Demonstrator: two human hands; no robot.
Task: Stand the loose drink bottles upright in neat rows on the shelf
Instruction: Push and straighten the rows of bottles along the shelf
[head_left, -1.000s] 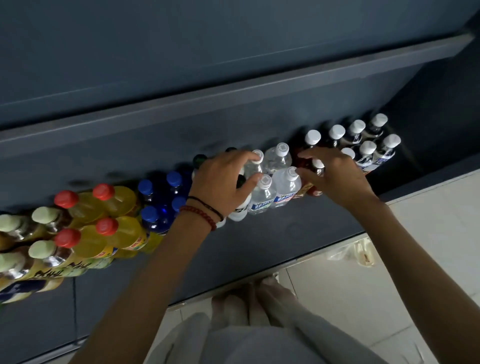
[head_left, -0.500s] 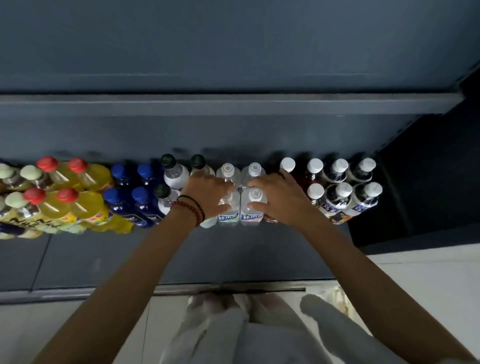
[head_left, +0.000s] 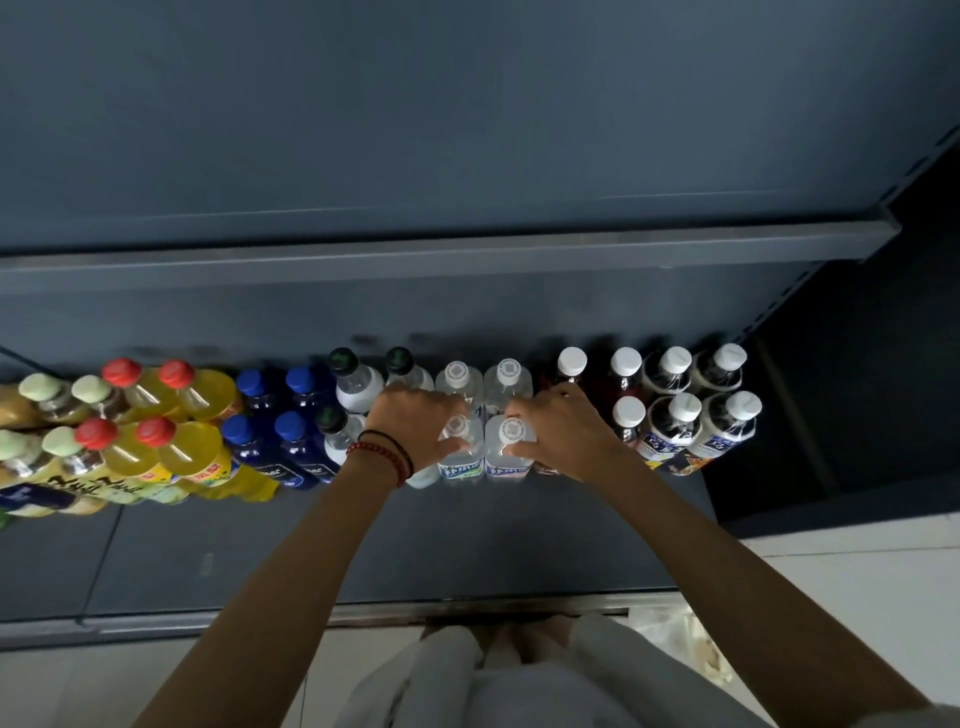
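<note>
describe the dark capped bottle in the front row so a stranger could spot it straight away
On the dark grey shelf, bottles stand in two rows. In the front row, find the blue-capped bottles and step one to their right, beside the left hand. That clear bottle has a dark cap, unlike its blue neighbours.

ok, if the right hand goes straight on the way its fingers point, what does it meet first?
The front-right clear bottle: the right hand seems to grip it now. Beyond that, probably the front-left clear bottle, standing right beside it.
</note>
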